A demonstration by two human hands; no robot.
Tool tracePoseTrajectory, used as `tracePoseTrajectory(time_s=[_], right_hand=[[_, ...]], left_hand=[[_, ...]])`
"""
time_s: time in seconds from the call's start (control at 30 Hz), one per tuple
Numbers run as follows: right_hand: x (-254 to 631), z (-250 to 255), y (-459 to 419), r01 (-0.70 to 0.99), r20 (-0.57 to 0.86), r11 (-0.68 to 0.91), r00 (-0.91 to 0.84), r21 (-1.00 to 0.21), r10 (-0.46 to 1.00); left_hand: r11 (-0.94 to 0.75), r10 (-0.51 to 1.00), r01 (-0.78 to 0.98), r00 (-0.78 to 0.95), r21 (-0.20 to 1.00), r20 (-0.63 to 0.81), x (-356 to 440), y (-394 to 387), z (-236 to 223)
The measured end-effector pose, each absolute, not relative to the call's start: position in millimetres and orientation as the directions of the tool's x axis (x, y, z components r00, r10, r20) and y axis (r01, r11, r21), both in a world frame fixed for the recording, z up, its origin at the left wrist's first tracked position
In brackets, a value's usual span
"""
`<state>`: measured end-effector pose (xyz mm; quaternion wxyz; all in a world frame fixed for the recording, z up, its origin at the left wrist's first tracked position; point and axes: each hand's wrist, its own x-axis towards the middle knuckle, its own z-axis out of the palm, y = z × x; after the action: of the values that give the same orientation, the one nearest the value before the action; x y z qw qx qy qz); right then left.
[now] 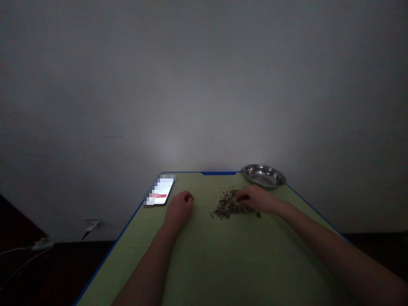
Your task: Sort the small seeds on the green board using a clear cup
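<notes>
A loose pile of small dark grains (226,206), like seeds or little beans with paler bits among them, is spread on the green tabletop (204,255). Over its right side is my right hand (255,199), thumb and fingertips pinched down at the grains; whatever may be between them is too small to make out. My left hand (180,205) rests on the table left of the pile, its fingers curled into a loose fist with nothing visible in it. Close beside that hand lies a phone (163,193) with a lit screen, partly blurred out.
A shiny metal bowl (264,176) stands at the table's back right corner, just behind my right hand. The blue-edged table meets a grey wall (204,85). On the lower left, a plug (94,225) sits at the wall and white cables (25,265) run over the dark floor.
</notes>
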<state>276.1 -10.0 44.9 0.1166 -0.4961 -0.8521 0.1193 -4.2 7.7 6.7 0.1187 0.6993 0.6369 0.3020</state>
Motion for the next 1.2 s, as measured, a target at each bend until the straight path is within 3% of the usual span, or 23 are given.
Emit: tracePoseTrajectory(time_s=[0.27, 0.43, 0.6, 0.83, 1.2], right_hand=[[277, 46, 19, 0.849, 0.102, 0.458, -0.448, -0.265, 0.888], [280, 71, 33, 0.854, 0.073, 0.438, -0.436, -0.280, 0.897], [272, 84, 51, 0.948, 0.140, 0.302, -0.287, -0.102, 0.948], [255, 54, 62, 0.990, 0.188, 0.132, -0.138, 0.044, 0.972], [252, 49, 77, 0.991, 0.149, 0.109, -0.119, 0.074, 0.982]], left_hand=[[-0.146, 0.968, 0.819, 0.003, 0.555, 0.251, -3, 6, 8], [-0.155, 0.967, 0.832, 0.018, 0.533, 0.254, -2, 7, 8], [-0.124, 0.974, 0.851, 0.006, 0.510, 0.227, -1, 8, 8], [-0.144, 0.972, 0.835, 0.018, 0.532, 0.235, -1, 5, 9], [-0.143, 0.971, 0.845, 0.019, 0.515, 0.239, 0, 4, 11]])
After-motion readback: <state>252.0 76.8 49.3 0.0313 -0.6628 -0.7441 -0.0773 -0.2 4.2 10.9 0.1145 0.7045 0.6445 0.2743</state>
